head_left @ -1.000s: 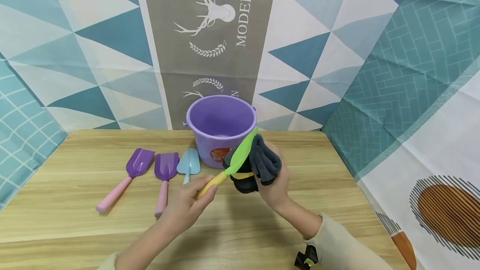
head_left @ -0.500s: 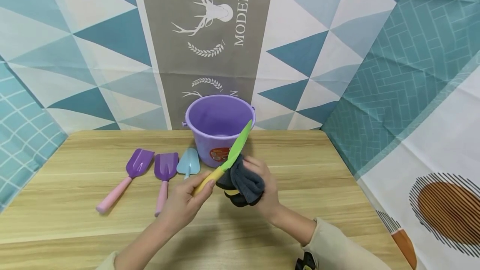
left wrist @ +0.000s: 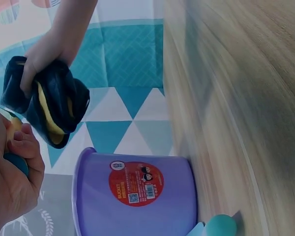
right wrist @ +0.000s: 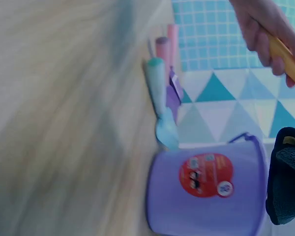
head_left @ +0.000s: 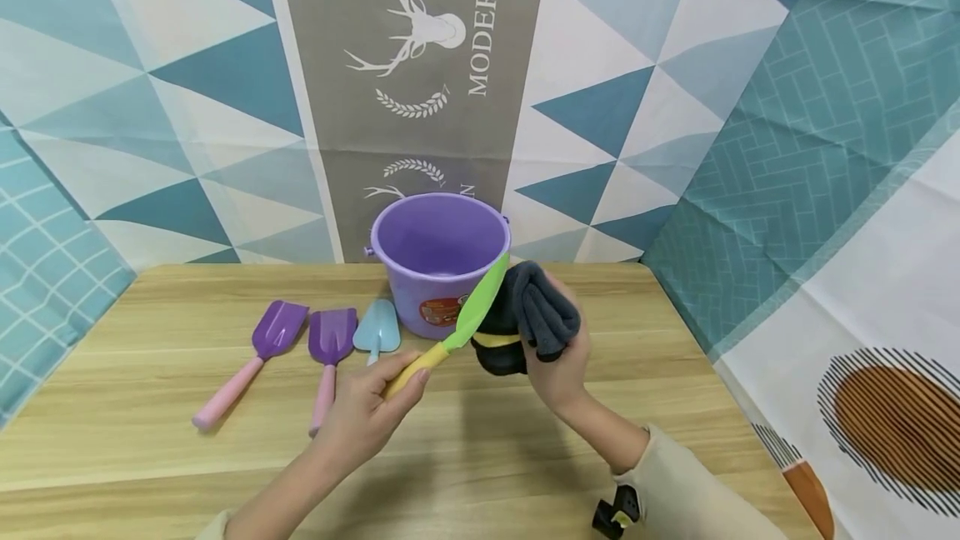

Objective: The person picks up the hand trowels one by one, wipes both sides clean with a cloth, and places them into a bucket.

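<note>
We see the left hand (head_left: 371,397) curled round the yellow handle of a green-bladed trowel (head_left: 477,307), thumb along the grip. The right hand (head_left: 564,369) grips a bunched dark cloth (head_left: 546,315) with a yellow band, its folds spilling over the fingers. Both things are up off the surface (head_left: 112,390), the blade slanting towards the cloth; we cannot tell whether they touch.

We judge the trowel to be light, stiff plastic, smooth enough to slide if wet and hardly fragile; the handle is the place to hold it. The cloth looks soft, thick and light, likely to flop unless we gather its folds firmly.

Just beyond stands an upright purple bucket (head_left: 412,294). To its left lie a light blue shovel (head_left: 378,326), a middle purple shovel (head_left: 333,335) and an outer purple shovel (head_left: 278,327).
</note>
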The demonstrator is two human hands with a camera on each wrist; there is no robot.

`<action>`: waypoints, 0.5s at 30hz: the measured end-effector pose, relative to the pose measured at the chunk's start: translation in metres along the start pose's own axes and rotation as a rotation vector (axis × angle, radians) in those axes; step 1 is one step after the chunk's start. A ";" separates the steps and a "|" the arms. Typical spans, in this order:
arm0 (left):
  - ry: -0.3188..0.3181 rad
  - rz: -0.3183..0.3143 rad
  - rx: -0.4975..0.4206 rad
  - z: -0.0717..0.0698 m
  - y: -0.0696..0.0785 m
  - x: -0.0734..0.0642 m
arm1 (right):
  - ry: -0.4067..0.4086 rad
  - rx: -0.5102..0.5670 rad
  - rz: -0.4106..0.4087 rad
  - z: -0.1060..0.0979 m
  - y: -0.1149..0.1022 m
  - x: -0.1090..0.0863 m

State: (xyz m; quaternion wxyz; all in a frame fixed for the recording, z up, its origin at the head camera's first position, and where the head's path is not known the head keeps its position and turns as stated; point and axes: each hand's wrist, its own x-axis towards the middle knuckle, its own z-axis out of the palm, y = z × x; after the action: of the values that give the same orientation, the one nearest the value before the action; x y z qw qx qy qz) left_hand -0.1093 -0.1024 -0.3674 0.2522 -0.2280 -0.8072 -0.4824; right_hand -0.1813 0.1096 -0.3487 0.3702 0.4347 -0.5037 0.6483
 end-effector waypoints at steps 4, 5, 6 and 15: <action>-0.023 0.018 -0.020 0.000 0.003 0.000 | 0.017 -0.045 -0.013 0.000 -0.001 0.006; -0.028 0.023 -0.025 0.001 0.003 0.000 | 0.010 -0.012 -0.020 0.001 -0.002 0.007; -0.031 0.028 -0.029 0.001 0.004 0.001 | 0.004 -0.006 -0.033 0.002 -0.002 0.008; -0.022 0.045 -0.082 0.000 0.006 0.002 | -0.098 0.151 0.022 0.011 -0.005 -0.001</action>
State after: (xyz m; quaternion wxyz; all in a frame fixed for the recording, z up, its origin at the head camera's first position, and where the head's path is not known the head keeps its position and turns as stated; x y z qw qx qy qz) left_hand -0.1077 -0.0995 -0.3622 0.2444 -0.2614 -0.7841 -0.5070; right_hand -0.1742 0.0996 -0.3465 0.3040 0.4869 -0.4756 0.6666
